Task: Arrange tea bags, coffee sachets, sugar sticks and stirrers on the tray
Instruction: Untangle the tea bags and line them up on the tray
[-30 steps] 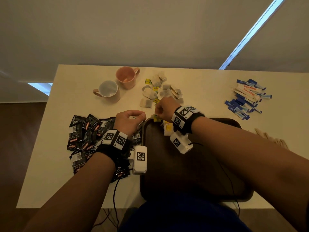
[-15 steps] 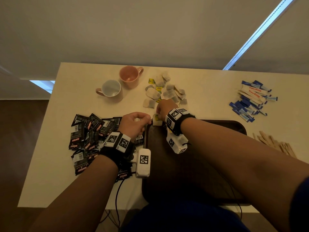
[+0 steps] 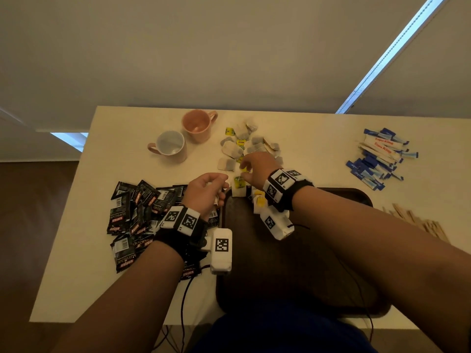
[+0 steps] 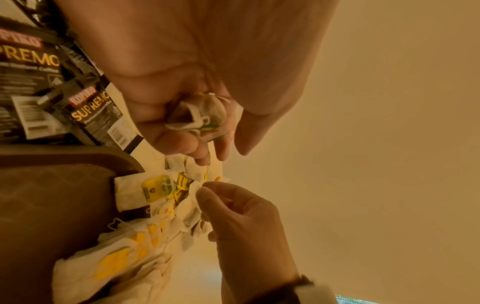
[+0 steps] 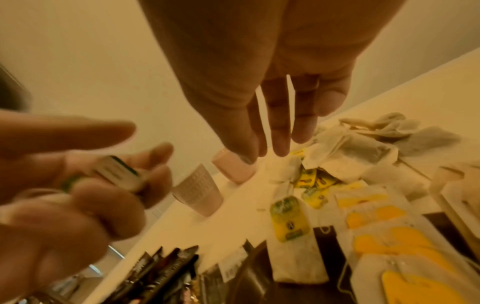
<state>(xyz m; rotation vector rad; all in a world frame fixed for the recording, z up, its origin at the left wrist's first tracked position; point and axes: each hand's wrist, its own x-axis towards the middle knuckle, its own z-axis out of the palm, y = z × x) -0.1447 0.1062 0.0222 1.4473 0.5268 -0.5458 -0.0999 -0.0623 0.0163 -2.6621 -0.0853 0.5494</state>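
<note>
The left hand (image 3: 207, 191) was clenched round a crumpled tea bag (image 4: 200, 117), its fingers (image 4: 182, 142) curled over the bag and its tag, just beside the far left corner of the dark tray (image 3: 293, 271). The right hand (image 3: 257, 169) hung above the tabletop (image 3: 84, 220) with its fingers (image 5: 279, 127) straight and released, holding nothing, their tips pointing down at the loose pile of tea bags (image 3: 242, 146) just ahead of them. Below the right fingers, toward the wrist, one tea bag with a yellow-green tag (image 3: 239, 188) lay across the tray's far rim, and next to it a few more tea bags with yellow tags (image 3: 260, 202) lay on the tray. Left of the left fingers spread the black coffee sachets (image 3: 135, 215). Well apart to the right of the right fingers lay the blue and white sugar sticks (image 3: 379, 159), and nearer the person the wooden stirrers (image 3: 418, 221). Beyond the left fingers stood two mugs (image 3: 170, 146).
</note>
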